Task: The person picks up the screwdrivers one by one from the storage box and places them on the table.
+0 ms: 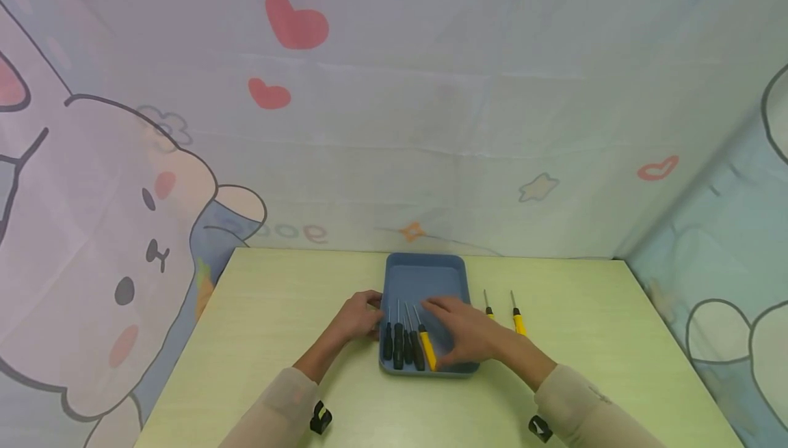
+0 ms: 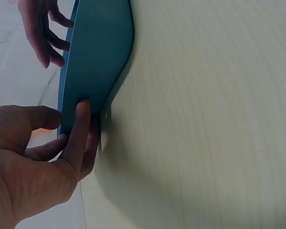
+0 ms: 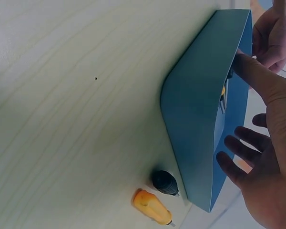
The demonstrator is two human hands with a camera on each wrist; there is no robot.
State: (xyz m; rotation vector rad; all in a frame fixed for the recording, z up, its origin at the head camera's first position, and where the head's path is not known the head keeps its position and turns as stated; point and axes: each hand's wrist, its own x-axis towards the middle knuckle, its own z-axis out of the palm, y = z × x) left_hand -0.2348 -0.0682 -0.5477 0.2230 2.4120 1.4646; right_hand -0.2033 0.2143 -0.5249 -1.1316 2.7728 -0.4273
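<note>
A blue rectangular tray [image 1: 425, 275] lies on the table with several black-handled screwdrivers [image 1: 399, 349] side by side in its left part. Just right of them is a screwdriver with a yellow handle [image 1: 427, 351], its shaft pointing to the back. My left hand [image 1: 359, 316] holds the tray's left side; in the left wrist view its fingers [image 2: 81, 124] press the outer wall, thumb at the rim. Over the tray's right part, my right hand [image 1: 468, 328] is spread, thumb close to the yellow handle; whether they touch, I cannot tell.
Two yellow-and-black screwdrivers [image 1: 518, 321] lie on the table right of the tray, partly hidden by my right forearm. A printed cloth [image 1: 394, 126] hangs behind the table's back edge. Bare table top [image 1: 295, 297] stretches left of the tray.
</note>
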